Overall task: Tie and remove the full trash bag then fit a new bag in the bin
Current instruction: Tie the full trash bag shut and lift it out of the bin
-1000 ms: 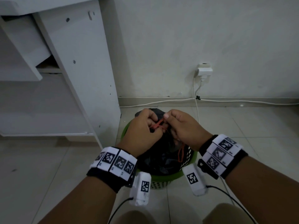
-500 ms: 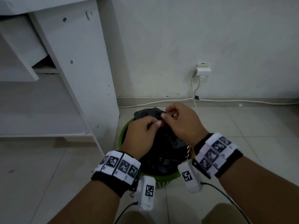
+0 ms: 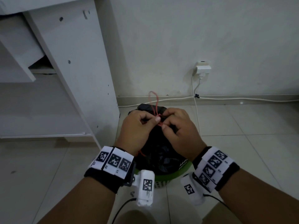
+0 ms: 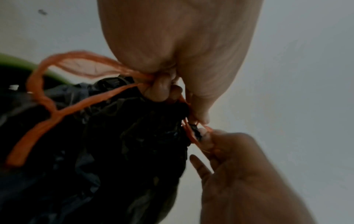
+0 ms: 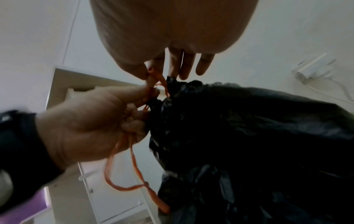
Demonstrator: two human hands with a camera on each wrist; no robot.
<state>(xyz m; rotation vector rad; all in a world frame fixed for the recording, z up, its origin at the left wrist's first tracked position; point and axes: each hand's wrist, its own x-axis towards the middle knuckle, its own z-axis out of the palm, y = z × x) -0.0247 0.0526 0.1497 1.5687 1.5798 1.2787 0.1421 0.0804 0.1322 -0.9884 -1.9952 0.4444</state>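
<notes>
White wall and tiled floor (image 3: 242,151) behind; green bin (image 3: 171,175) holds my black trash bag (image 3: 159,152) beside a white cabinet (image 3: 80,70). My left hand (image 3: 137,128) and right hand (image 3: 179,131) each pinch the red drawstring (image 3: 159,121) at the bag's gathered neck.

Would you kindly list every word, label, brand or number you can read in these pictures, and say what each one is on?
No readable words, brands or numbers.
Left wrist band: black-and-white square code markers, tiny marks below them too small to read.
Right wrist band: the same, unreadable.
Two wrist cameras: one code marker each, no text.
Black trash bag, green bin, wall plug: no print visible.
</notes>
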